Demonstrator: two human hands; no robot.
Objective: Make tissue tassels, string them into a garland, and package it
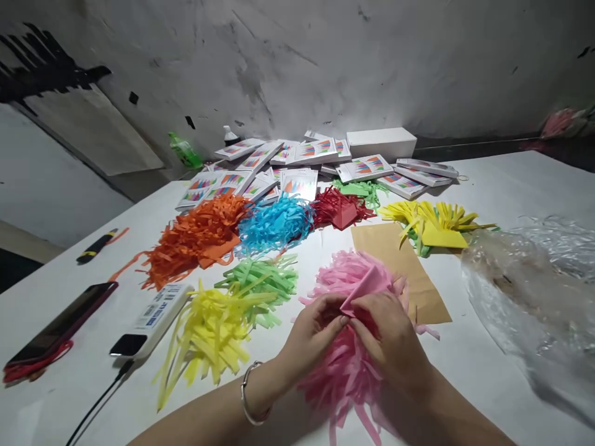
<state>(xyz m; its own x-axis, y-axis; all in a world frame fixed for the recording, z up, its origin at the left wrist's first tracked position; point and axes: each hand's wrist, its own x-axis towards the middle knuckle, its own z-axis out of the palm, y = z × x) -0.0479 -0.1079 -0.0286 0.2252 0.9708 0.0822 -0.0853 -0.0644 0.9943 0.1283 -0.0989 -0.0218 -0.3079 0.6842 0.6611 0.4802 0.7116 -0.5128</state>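
Note:
My left hand (312,334) and my right hand (393,341) meet over a pile of pink fringed paper strips (346,371) near the table's front edge. Both pinch a small folded pink paper piece (367,286) that sticks up between the fingers. A metal bangle (248,396) circles my left wrist. Further pink strips (346,269) lie just behind the hands, partly on a brown paper sheet (409,272).
Fringed piles lie on the white table: yellow (211,331), green (263,282), orange (198,238), blue (274,226), red (339,210), and yellow (432,223). Paper packs (302,164) and a white box (381,144) sit behind. Phone (60,325), power bank (153,319), pen (95,246) left; clear plastic (530,279) right.

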